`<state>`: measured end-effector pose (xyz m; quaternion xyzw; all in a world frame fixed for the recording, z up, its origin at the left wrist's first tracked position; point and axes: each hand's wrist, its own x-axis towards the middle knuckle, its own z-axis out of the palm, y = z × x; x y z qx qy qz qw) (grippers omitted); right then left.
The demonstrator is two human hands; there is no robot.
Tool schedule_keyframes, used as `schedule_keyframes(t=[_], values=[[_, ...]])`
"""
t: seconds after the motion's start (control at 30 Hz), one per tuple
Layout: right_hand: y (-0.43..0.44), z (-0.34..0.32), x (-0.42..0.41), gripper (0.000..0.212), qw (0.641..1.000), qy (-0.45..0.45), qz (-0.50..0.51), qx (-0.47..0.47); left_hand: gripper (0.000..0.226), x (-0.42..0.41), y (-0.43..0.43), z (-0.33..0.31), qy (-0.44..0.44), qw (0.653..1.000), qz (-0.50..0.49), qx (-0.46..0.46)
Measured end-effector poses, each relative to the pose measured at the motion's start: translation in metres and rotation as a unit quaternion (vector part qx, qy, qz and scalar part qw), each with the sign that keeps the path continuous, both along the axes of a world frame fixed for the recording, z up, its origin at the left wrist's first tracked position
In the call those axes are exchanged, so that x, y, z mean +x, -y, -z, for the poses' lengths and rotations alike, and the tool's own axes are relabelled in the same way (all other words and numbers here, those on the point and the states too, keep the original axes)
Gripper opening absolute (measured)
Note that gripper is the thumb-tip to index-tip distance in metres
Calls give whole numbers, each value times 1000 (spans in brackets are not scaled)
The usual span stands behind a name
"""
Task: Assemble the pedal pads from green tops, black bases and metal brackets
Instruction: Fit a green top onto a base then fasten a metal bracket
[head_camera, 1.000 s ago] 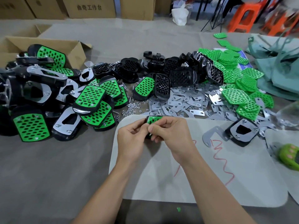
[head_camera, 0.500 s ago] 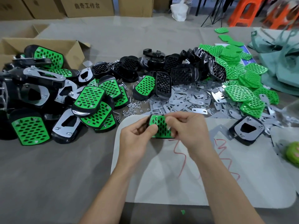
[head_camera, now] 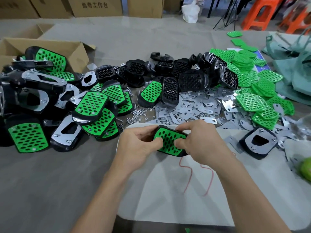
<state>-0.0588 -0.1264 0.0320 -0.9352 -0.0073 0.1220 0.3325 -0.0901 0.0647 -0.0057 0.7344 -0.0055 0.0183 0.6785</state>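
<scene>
Over the white mat (head_camera: pixel 168 195) at the near side of the grey table (head_camera: pixel 50 182), the person's two hands are close together, both clamped on one pedal pad (head_camera: pixel 169 143). Its green top faces up, seated in its black base. The left hand (head_camera: pixel 136 147) grips the pad's left end and the right hand (head_camera: pixel 200 143) its right end. Both thumbs press on the green face, and the fingers curl over the far edge. I cannot tell whether the pad's lower edge touches the mat.

To the left lies a heap of finished pads (head_camera: pixel 91 106), some green side up and some showing a metal plate. The heap runs back into an open cardboard box (head_camera: pixel 55 46). Beyond the hands, loose black bases (head_camera: pixel 193 79) are piled, and in front of them flat metal brackets (head_camera: pixel 193 106) are spread. A scatter of small nuts (head_camera: pixel 136 115) lies just left of the brackets. Loose green tops (head_camera: pixel 249 101) are stacked to the right of the brackets. One upturned base (head_camera: pixel 257 143) with a bracket fixed on it sits near the right hand, at the mat's right edge.

A red scribble (head_camera: pixel 198 179) marks the mat beneath the right wrist. Teal cloth bags (head_camera: pixel 294 64) lie at the far right, and orange stools (head_camera: pixel 259 15) stand behind the table.
</scene>
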Motion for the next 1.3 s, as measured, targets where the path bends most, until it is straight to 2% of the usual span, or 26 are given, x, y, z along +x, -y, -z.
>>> schedule_keyframes(t=[0.1,0.17,0.2,0.27,0.33,0.4,0.5,0.6,0.67,0.73,0.83,0.93,1.03,1.13,1.17,1.23,1.27,1.3], values=[[0,-7,7,14,999,-5,-15,-37,47,2,-4,-4,-3,998,-33,52],[0,-12,12,22,992,-27,-76,-96,37,1,-2,-8,3,981,-89,170],[0,-13,15,27,985,-43,-115,-124,24,-1,0,-12,19,959,-116,258],[-2,-9,15,37,975,-87,-164,-123,8,-3,5,-15,79,884,-146,437],[-3,-1,10,35,976,-132,-163,-61,16,-5,13,-17,125,824,-101,543],[-2,8,2,26,977,-165,-130,29,30,-6,18,-19,151,782,-54,602],[2,19,-5,19,971,-178,-91,128,32,-4,20,-19,136,761,-41,633],[5,26,-8,21,971,-168,-69,157,14,-2,32,-20,47,781,-59,619],[4,29,-9,19,971,-162,-58,164,10,-6,40,-17,25,764,-64,642],[3,30,-11,17,971,-159,-54,171,7,-7,40,-17,30,743,-51,667],[4,31,-9,11,968,-160,-50,188,16,2,21,-24,49,709,-27,703],[5,30,-7,11,970,-158,-54,177,11,3,19,-28,66,689,39,720],[5,28,-5,18,973,-156,-63,157,14,-1,18,-28,63,684,83,722],[5,29,-5,21,973,-147,-62,164,19,4,18,-35,28,694,16,720],[4,30,-6,20,975,-142,-59,158,18,1,25,-34,21,687,20,727],[4,30,-8,17,979,-131,-52,149,32,-5,38,-26,18,676,50,735],[4,30,-9,17,979,-130,-50,151,32,-3,38,-26,29,675,55,736],[4,31,-10,17,977,-131,-48,158,21,1,32,-29,40,668,55,741]])
